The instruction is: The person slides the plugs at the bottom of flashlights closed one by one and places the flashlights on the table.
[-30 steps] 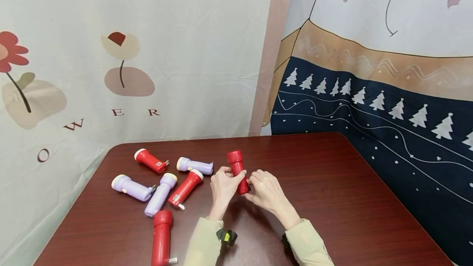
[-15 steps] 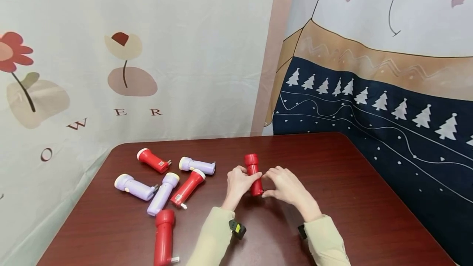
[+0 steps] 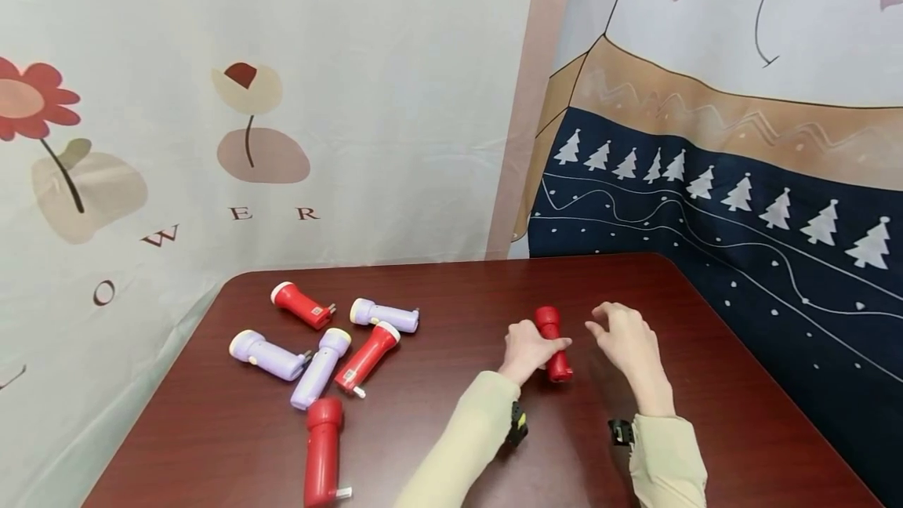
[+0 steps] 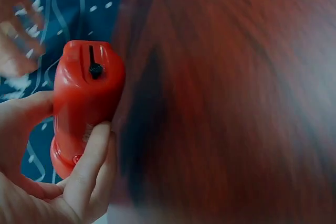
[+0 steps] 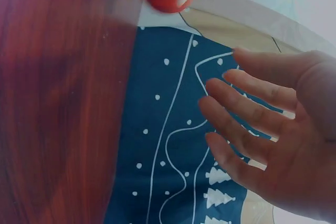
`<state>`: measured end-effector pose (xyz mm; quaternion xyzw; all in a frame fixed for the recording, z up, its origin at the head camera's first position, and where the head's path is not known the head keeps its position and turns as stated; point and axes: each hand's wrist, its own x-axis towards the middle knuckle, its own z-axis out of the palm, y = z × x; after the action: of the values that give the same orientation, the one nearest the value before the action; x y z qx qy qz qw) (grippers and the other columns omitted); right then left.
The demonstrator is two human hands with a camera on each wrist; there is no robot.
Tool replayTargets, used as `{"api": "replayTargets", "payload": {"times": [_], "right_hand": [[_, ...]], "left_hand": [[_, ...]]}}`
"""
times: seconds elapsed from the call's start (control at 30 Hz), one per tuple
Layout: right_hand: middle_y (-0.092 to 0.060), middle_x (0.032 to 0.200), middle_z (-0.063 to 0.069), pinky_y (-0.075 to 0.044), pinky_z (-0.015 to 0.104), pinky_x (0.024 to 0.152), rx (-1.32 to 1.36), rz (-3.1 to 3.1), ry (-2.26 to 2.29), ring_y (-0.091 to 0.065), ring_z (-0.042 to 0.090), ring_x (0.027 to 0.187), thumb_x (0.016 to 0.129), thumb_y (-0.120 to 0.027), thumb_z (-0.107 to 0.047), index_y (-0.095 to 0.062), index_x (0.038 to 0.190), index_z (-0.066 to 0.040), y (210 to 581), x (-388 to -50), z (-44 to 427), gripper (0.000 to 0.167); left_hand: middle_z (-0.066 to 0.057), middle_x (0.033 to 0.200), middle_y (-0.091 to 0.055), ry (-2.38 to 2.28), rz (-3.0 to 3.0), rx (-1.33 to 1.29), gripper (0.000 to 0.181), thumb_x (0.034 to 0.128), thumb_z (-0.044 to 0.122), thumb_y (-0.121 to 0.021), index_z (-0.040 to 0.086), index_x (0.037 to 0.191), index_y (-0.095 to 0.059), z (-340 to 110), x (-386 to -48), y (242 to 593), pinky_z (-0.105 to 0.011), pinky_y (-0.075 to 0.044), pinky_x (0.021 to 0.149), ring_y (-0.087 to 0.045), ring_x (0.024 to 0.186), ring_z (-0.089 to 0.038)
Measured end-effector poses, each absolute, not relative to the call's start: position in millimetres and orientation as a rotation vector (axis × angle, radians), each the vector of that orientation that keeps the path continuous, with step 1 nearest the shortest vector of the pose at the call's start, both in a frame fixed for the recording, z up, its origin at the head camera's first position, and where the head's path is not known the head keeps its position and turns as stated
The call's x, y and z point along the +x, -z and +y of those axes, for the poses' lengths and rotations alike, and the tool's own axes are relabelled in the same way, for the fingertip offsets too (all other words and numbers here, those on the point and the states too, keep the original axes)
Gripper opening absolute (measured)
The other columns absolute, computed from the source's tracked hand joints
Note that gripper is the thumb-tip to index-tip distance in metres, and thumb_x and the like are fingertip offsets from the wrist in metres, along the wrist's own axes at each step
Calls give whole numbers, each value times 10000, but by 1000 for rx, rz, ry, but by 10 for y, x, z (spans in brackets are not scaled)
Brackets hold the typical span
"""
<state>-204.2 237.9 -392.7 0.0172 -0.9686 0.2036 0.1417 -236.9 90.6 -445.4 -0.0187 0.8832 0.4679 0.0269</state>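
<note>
Head view: my left hand [image 3: 525, 351] clamps a torch [image 3: 560, 366]; right hand [image 3: 625, 339] empty, fingers apart. Likely holding step; next move calls for steady grip.

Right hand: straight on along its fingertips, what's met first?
In the head view, the right hand likely meets the red flashlight held by the left hand. Depth is unclear; the tabletop might come first.

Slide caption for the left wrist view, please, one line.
Left grip holds a red flashlight with a black fitting on its end; right grip blurred at frame's edge.
</note>
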Motion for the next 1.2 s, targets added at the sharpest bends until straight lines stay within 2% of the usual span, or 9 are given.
{"api": "replayTargets", "payload": {"times": [0.2,0.3,0.43,0.63,0.77,0.9,1.03,1.2], "right_hand": [[-683,1003,175,-524,496,669,-6,-2680,-641,-638,308,823,897,-625,-199,-657,1057,-17,3870,-2018,2368,245],[-684,1007,170,-521,488,660,-24,-2655,-649,-639,302,810,901,-617,-207,-656,1058,-21,3854,-2022,2357,246],[-682,1020,182,-524,467,642,-44,-2654,-659,-641,308,803,906,-608,-213,-651,1065,-13,3857,-2031,2357,258],[-682,1026,188,-524,447,632,-57,-2669,-673,-646,314,802,910,-600,-216,-651,1069,-12,3899,-2048,2371,264],[-678,1041,189,-523,461,648,-68,-2679,-673,-645,319,813,914,-594,-217,-649,1073,-17,3924,-2062,2391,262],[-673,1056,196,-521,493,686,-81,-2700,-672,-643,334,840,917,-587,-218,-645,1082,-20,3945,-2072,2410,264],[-674,1055,201,-517,511,699,-78,-2714,-657,-642,344,854,916,-587,-211,-646,1080,-21,3979,-2082,2423,258],[-676,1055,201,-518,510,692,-92,-2753,-647,-645,343,848,909,-592,-220,-643,1091,-20,4036,-2090,2422,275]], "left_hand": [[-36,562,-573,-1342,2785,-2,422,678,439,-819,76,681,-606,1257,-2340,4517,-244,-460,502,-533,516,-170],[-29,579,-591,-1308,2842,38,419,666,454,-820,92,680,-610,1375,-2326,4532,-247,-464,512,-560,540,-184],[-31,609,-621,-1254,2928,88,406,646,462,-820,103,686,-633,1474,-2323,4536,-254,-487,525,-617,572,-215],[-25,606,-596,-1235,2939,78,386,645,442,-807,108,650,-612,1526,-2334,4544,-257,-495,539,-618,579,-221],[-33,595,-592,-1246,2906,99,385,674,445,-782,104,647,-606,1504,-2336,4545,-261,-485,516,-612,562,-225],[-53,589,-580,-1245,2878,110,385,741,440,-736,101,630,-593,1433,-2331,4534,-268,-462,485,-603,542,-233],[-61,584,-583,-1220,2919,172,352,810,372,-693,93,623,-588,1310,-2327,4521,-272,-452,478,-602,537,-230],[-27,603,-613,-1233,2966,234,276,837,315,-670,106,671,-603,1099,-2323,4529,-273,-438,487,-616,568,-223]]}}
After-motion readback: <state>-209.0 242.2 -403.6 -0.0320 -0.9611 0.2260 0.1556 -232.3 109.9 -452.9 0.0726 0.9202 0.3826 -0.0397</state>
